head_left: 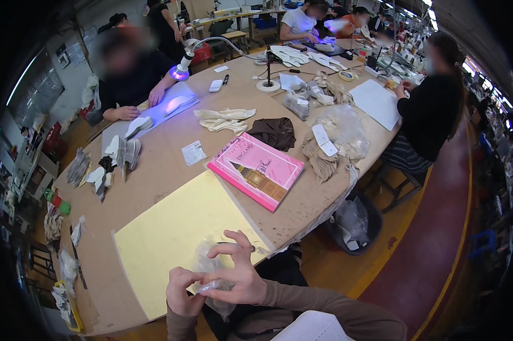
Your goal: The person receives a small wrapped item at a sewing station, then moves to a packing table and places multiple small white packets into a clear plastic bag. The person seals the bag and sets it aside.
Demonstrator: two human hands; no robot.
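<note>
Both my hands are close together over the near edge of the table, pinching a crumpled clear plastic bag (pixel 206 262) between them. My left hand (pixel 184 291) has its fingers curled onto the plastic. Thumb and fingers of my right hand (pixel 239 277) close on the bag from the other side, while its upper fingers are raised and bent. Beneath them lies a pale yellow sheet (pixel 165 230) fixed to the table. A small dark tool (pixel 252 248), mostly hidden behind my right hand, rests on the sheet. Past it lies a pink book (pixel 262 173) with a clock tower on its cover.
Cream gloves (pixel 225 120), a dark brown cloth bundle (pixel 272 133) and a bag of beige gloves (pixel 342 133) lie farther back. A lamp (pixel 180 71) lights a co-worker's place at left. A bin (pixel 353 224) stands beside the table's right edge. Another co-worker (pixel 430 108) sits at right.
</note>
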